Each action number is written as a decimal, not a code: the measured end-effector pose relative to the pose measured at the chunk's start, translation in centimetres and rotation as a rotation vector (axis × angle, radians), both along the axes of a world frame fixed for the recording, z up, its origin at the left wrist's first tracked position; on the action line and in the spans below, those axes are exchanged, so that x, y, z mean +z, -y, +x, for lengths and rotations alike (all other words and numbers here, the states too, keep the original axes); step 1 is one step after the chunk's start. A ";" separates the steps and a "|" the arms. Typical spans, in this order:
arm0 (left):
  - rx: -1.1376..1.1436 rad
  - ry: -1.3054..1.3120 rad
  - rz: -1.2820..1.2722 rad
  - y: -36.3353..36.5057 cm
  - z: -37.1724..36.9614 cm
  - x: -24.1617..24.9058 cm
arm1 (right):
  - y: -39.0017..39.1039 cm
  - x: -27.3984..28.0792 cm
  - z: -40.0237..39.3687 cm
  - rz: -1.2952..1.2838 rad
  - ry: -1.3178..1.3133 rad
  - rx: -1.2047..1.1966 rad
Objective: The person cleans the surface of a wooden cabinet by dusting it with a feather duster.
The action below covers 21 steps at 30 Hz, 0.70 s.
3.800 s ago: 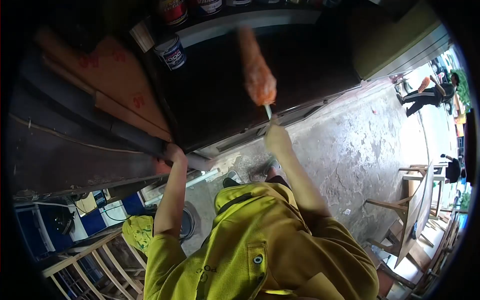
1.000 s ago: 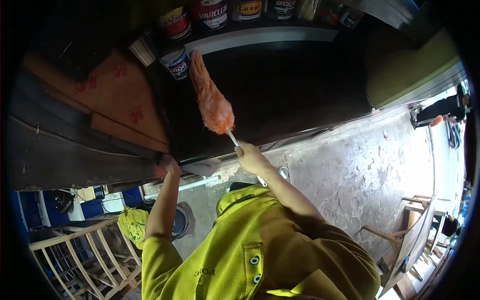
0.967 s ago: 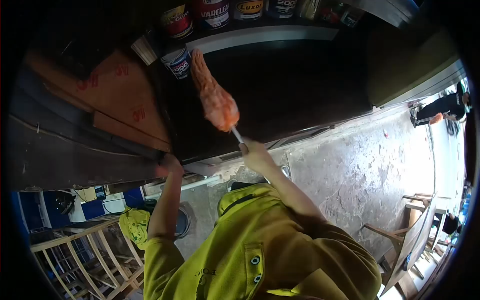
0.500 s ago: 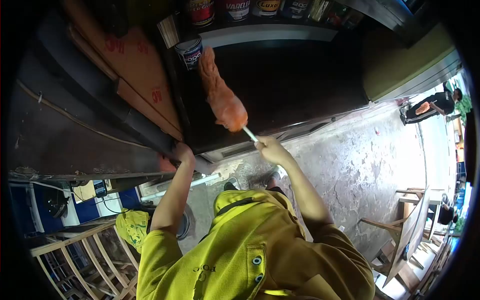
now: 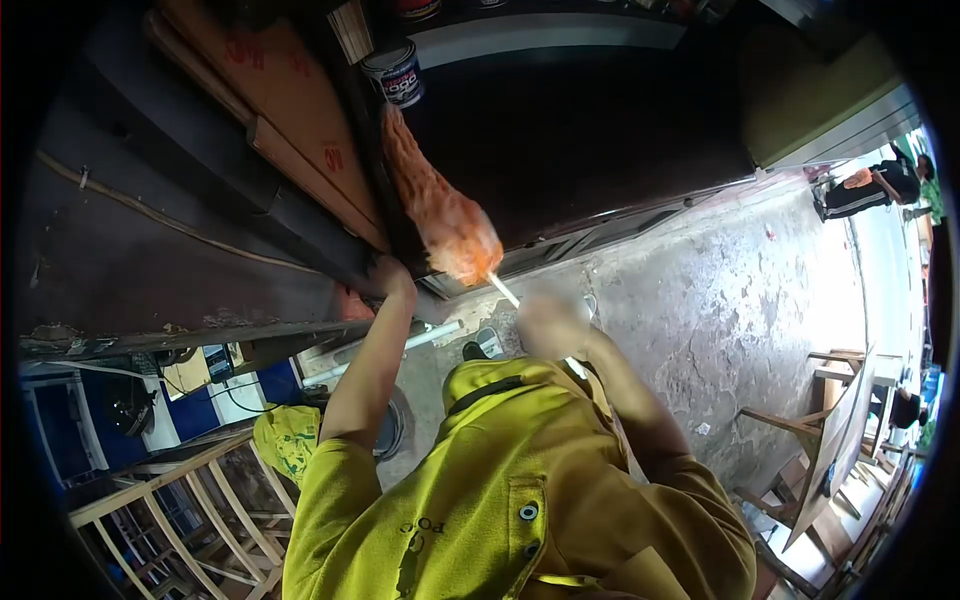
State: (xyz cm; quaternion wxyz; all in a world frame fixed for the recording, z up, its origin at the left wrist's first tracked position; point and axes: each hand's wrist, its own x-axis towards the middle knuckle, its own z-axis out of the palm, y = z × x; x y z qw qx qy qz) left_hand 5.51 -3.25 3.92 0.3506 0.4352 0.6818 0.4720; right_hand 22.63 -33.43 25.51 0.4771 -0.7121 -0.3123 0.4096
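Note:
An orange feather duster with a pale stick handle is in my right hand, whose fingers are wrapped round the handle, blurred. Its fluffy head lies over the front left part of a dark glossy surface, its tip just below a small paint can. My left hand is at the corner between the dark surface and the grey ledge on the left. The fingers of that hand are hidden by shadow and the ledge.
Brown cardboard leans at the left. A green-topped cabinet stands at the right. Wooden frames are at the lower left, more wood at the lower right. Another person stands far right on the worn floor.
My right hand has moved down toward my body, and the duster's head has come slightly nearer with it. The view has shifted, while my left hand stays at the same corner.

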 end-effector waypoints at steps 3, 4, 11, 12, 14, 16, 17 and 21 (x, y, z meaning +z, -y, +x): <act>-0.034 -0.001 -0.040 -1.1 -0.3 -2.0 | 2.4 0.4 3.5 -0.161 -0.266 -0.130; -0.040 -0.001 -0.062 -1.8 -0.5 -2.8 | 2.8 1.6 4.7 -0.197 -0.392 -0.278; -0.179 -0.045 -0.025 -3.2 -3.6 -9.4 | 4.0 -5.9 4.5 -0.092 0.490 -0.276; -0.215 -0.058 -0.005 -3.8 -4.1 -10.2 | 4.0 -3.7 3.9 -0.093 0.483 -0.277; -0.300 -0.092 0.031 -4.7 -4.3 -12.2 | 4.9 0.6 3.1 -0.389 -0.426 0.362; -0.223 -0.009 -0.046 -2.1 -1.9 -5.5 | 6.7 -2.9 4.4 -0.256 -0.300 0.262; -0.124 0.084 -0.124 -0.5 -0.7 -1.7 | 7.8 -4.2 5.6 -0.133 -0.162 0.178; -0.053 0.192 -0.260 1.1 -0.8 3.7 | 8.8 -2.1 10.8 -0.110 -0.364 -0.145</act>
